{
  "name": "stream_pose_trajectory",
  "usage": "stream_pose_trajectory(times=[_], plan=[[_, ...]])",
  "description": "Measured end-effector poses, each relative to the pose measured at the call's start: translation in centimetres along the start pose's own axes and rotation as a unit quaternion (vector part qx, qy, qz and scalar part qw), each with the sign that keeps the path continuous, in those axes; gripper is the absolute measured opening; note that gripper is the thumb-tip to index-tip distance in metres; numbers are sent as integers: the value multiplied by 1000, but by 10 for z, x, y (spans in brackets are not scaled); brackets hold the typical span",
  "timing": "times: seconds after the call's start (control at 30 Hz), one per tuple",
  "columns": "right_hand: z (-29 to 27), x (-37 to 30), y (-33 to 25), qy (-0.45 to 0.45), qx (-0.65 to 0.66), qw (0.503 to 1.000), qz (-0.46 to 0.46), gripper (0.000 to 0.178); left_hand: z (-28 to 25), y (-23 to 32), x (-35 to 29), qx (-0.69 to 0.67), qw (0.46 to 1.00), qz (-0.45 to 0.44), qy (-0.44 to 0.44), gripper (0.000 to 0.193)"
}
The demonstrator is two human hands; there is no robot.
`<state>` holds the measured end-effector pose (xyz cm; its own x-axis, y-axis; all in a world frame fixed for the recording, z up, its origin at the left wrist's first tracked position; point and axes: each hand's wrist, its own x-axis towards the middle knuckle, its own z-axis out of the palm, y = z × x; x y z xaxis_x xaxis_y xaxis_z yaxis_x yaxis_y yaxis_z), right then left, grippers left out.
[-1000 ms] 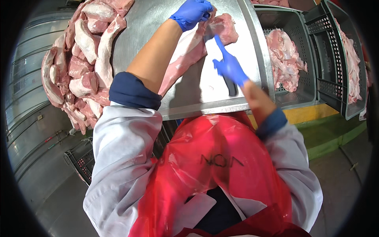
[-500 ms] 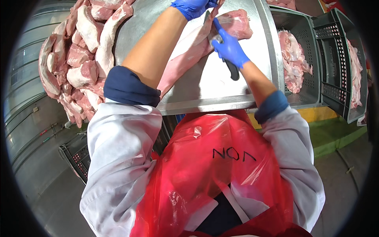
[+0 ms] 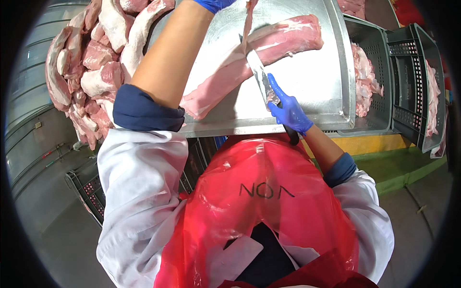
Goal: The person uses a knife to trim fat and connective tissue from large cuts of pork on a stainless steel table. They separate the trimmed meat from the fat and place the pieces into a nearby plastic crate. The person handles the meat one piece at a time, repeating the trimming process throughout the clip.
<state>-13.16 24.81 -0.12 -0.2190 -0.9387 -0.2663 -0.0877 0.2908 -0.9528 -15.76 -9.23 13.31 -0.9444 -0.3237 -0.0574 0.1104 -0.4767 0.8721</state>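
A long pale-pink loin of meat lies slantwise on a metal tray. My right hand, in a blue glove, is closed round a knife, its index finger stretched along the blade's base. The blade lies across the loin, its tip by the root of a thin strip of meat. That strip stands up taut from the loin and runs past the upper edge. My left hand, also blue-gloved, shows only in part there; its fingers are cut off, but the strip is drawn up toward it.
A heap of meat pieces lies at the left beside the tray. At the right stand a grey crate with pale trimmings and a tilted perforated crate with more meat. Another dark crate is low at the left.
My left hand has moved up, lengthening the raised strip. My right hand has drawn the knife back toward me, baring more of the blade. The loin shows more fully.
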Motion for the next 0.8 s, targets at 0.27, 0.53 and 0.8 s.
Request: stream_pose_trajectory(times=[0.27, 0.53, 0.8], plan=[[15, 49, -40, -20, -34, 996, 82, 78, -16, 40, -29, -70, 997, 42, 1, 13], [45, 82, -35, -11, 31, 998, 60, 81, 0, 78, -63, -39, 991, 121, -40, 16], [79, 46, -64, -68, 11, 989, 128, 83, -7, 133, -134, -65, 981, 172, -68, 18]])
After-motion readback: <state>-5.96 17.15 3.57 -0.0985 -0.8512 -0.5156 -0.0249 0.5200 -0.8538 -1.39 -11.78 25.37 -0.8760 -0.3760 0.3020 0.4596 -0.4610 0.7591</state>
